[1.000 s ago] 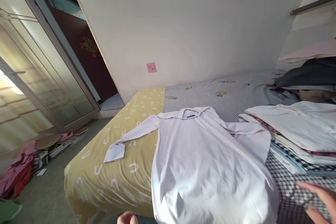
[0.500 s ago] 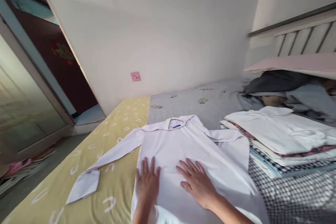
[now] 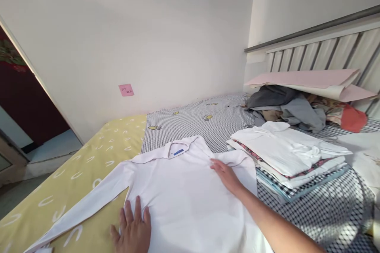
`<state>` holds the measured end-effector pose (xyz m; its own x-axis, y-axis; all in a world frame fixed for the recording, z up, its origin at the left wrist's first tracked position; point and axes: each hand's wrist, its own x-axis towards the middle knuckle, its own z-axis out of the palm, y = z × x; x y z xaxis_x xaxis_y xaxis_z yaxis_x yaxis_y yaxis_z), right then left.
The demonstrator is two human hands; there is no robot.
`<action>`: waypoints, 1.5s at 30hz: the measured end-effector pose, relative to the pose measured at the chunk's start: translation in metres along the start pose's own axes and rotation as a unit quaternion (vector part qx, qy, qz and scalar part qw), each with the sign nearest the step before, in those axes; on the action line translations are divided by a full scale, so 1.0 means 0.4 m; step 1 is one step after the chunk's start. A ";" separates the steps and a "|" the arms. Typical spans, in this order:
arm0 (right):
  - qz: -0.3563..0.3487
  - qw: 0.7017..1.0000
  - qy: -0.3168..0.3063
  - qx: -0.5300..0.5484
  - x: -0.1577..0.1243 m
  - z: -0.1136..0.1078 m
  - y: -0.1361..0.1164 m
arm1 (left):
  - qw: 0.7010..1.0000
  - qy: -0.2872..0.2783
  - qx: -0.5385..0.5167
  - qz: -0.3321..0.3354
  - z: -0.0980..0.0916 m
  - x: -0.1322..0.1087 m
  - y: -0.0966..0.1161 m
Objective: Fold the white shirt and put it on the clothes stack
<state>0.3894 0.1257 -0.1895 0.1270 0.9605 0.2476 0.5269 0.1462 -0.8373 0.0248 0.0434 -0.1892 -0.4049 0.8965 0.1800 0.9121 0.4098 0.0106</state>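
A white collared shirt (image 3: 184,189) lies spread on the bed, its collar with a blue label at the far end. One long sleeve stretches out to the left; the other is folded over by the right shoulder. My left hand (image 3: 133,225) rests on the shirt's left side edge, fingers spread. At the right shoulder seam, my right hand (image 3: 227,176) touches the cloth with its fingertips, the fingers stretched out and slightly bent. Whether they pinch any fabric is hard to see.
To the right stands a stack of folded clothes (image 3: 285,154). Behind it, a heap of loose clothes (image 3: 291,104) sits under a pink sheet (image 3: 308,79) near the slatted headboard (image 3: 314,53). The bed has a yellow cover (image 3: 89,162) and a checked cover (image 3: 190,122), against a wall.
My right hand has moved from the shirt's middle up to its right shoulder. My left hand has shifted to the left edge. The view has turned right.
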 end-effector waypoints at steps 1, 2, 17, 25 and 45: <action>0.046 0.997 0.031 0.046 0.017 -0.011 0.006 | 1.000 -0.004 0.000 -0.002 -0.002 -0.001 0.001; 0.100 0.991 0.047 0.074 0.036 -0.022 0.009 | 1.000 -0.008 -0.001 -0.003 -0.004 -0.001 0.001; 0.253 0.948 0.174 -0.083 0.248 -0.169 -0.010 | 1.000 0.003 0.005 0.008 0.013 0.007 -0.010; 0.115 0.978 0.020 -0.173 0.304 -0.108 -0.007 | 0.999 0.011 -0.018 0.034 0.024 0.005 -0.030; -0.118 0.901 -0.261 -0.326 -0.054 0.027 -0.040 | 1.000 -0.008 0.013 -0.017 -0.021 -0.007 0.010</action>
<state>0.3692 0.1052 -0.1866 -0.3764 0.9261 -0.0247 0.8908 0.3544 -0.2843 0.0302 0.0409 -0.1815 -0.4369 0.8845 0.1637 0.8960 0.4441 -0.0084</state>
